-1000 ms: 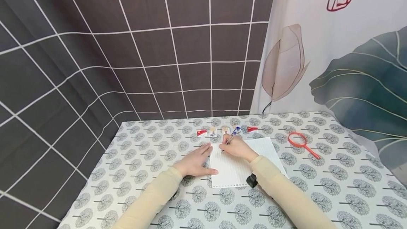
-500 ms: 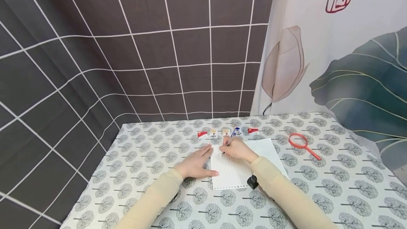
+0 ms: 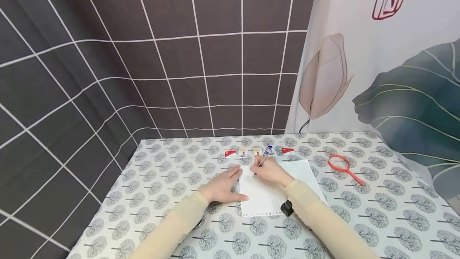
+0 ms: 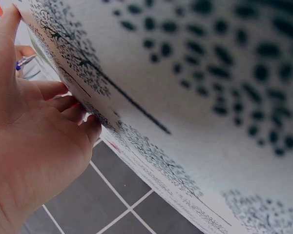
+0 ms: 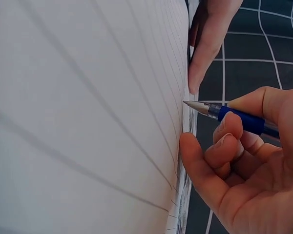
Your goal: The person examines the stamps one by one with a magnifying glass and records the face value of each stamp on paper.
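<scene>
Your right hand (image 3: 271, 171) pinches the blue ballpoint pen (image 3: 267, 153), tip at the lined sheet (image 3: 265, 201) on the tree-print tablecloth (image 3: 143, 195); your left hand (image 3: 223, 187) lies relaxed, thumb spread, at the sheet's left edge. For steady strokes, anchor that edge and press lightly

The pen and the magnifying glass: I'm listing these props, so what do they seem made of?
Pen: likely plastic, judging by its smooth, even blue section; its tip has a grey, metal-like sheen.
Magnifying glass: the evenly orange-red frame and handle look like smooth plastic; the see-through lens could be glass or clear plastic.
</scene>
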A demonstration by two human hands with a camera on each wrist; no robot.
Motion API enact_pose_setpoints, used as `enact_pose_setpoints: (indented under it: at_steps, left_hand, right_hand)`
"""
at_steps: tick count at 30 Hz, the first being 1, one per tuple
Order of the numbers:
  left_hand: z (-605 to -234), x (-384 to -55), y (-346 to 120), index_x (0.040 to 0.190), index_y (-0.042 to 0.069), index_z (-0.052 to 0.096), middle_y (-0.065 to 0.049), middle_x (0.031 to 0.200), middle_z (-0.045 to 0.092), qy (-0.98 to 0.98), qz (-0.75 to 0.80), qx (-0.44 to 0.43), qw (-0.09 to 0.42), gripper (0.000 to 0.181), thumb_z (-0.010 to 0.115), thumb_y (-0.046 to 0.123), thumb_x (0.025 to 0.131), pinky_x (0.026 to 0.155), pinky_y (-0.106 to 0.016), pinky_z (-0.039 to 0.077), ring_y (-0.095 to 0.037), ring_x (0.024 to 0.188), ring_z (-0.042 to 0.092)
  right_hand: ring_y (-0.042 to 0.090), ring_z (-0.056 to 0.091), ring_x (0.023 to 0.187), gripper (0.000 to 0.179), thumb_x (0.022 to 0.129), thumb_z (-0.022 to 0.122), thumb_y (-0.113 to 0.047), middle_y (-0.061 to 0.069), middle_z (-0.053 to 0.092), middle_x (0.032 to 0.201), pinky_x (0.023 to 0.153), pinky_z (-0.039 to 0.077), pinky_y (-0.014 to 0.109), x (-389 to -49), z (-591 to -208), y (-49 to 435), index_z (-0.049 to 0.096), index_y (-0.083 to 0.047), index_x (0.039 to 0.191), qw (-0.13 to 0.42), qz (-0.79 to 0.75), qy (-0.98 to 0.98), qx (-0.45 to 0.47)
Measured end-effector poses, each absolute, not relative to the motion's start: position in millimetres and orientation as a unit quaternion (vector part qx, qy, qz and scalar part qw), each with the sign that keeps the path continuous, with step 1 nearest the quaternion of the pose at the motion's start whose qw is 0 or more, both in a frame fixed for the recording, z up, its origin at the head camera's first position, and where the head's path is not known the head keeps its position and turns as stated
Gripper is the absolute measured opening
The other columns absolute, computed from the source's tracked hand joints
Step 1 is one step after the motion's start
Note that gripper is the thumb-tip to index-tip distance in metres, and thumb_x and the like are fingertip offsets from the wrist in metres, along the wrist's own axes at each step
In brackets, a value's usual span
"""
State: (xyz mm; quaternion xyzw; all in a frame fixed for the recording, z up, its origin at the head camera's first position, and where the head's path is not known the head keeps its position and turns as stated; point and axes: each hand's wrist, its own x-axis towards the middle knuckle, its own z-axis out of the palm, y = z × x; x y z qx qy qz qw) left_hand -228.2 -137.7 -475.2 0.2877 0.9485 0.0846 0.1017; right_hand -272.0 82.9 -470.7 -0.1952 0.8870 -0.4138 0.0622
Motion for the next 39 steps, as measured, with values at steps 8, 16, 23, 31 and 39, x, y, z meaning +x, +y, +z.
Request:
enact_pose_setpoints:
  at_steps: [8, 16, 23, 31, 39]
  left_hand:
    - [-477.3, -228.5, -137.9, 0.159, 0.003, 0.026, -0.012, 0.167, 0.017, 0.947, 0.09, 0.29, 0.102, 0.105, 0.057, 0.073, 0.088, 0.123, -0.04, 0.023, -0.027, 0.152, 0.02]
    - [-475.8, -229.2, -137.4, 0.159, 0.003, 0.025, -0.011, 0.168, 0.016, 0.947, 0.091, 0.288, 0.104, 0.105, 0.056, 0.073, 0.088, 0.123, -0.039, 0.021, -0.026, 0.153, 0.019]
    - [-477.4, -229.1, -138.2, 0.16, 0.004, 0.024, -0.01, 0.168, 0.014, 0.947, 0.094, 0.287, 0.108, 0.105, 0.056, 0.074, 0.088, 0.124, -0.039, 0.019, -0.025, 0.153, 0.017]
    - [-478.7, -228.1, -139.9, 0.159, 0.003, 0.025, -0.011, 0.168, 0.015, 0.946, 0.099, 0.29, 0.106, 0.104, 0.057, 0.072, 0.089, 0.124, -0.04, 0.02, -0.026, 0.153, 0.017]
    - [-477.2, -226.1, -137.9, 0.159, 0.003, 0.026, -0.011, 0.168, 0.016, 0.946, 0.105, 0.286, 0.108, 0.103, 0.059, 0.071, 0.089, 0.124, -0.039, 0.021, -0.026, 0.153, 0.018]
  right_hand:
    - [0.011, 0.051, 0.057, 0.018, 0.091, 0.064, -0.018, -0.001, 0.06, 0.062, 0.053, 0.037, 0.022, -268.4, -466.1, 84.1, 0.054, -0.013, 0.077, 0.066, -0.425, 0.886, -0.174]
    - [0.016, 0.057, 0.064, 0.012, 0.091, 0.065, -0.018, 0.006, 0.064, 0.068, 0.058, 0.041, 0.026, -266.6, -455.8, 94.8, 0.057, -0.012, 0.084, 0.063, -0.443, 0.882, -0.146]
    - [0.017, 0.063, 0.069, 0.011, 0.09, 0.066, -0.019, 0.006, 0.068, 0.078, 0.061, 0.045, 0.026, -271.2, -449.6, 109.0, 0.058, -0.014, 0.083, 0.062, -0.445, 0.883, -0.14]
    - [0.029, 0.069, 0.079, 0.007, 0.091, 0.068, -0.015, 0.01, 0.07, 0.092, 0.065, 0.052, 0.031, -273.4, -447.8, 125.1, 0.063, -0.01, 0.092, 0.051, -0.478, 0.863, -0.157]
    - [0.022, 0.063, 0.089, 0.016, 0.095, 0.069, -0.018, 0.011, 0.069, 0.101, 0.08, 0.053, 0.033, -268.5, -447.4, 144.3, 0.067, -0.006, 0.104, 0.027, -0.504, 0.838, -0.209]
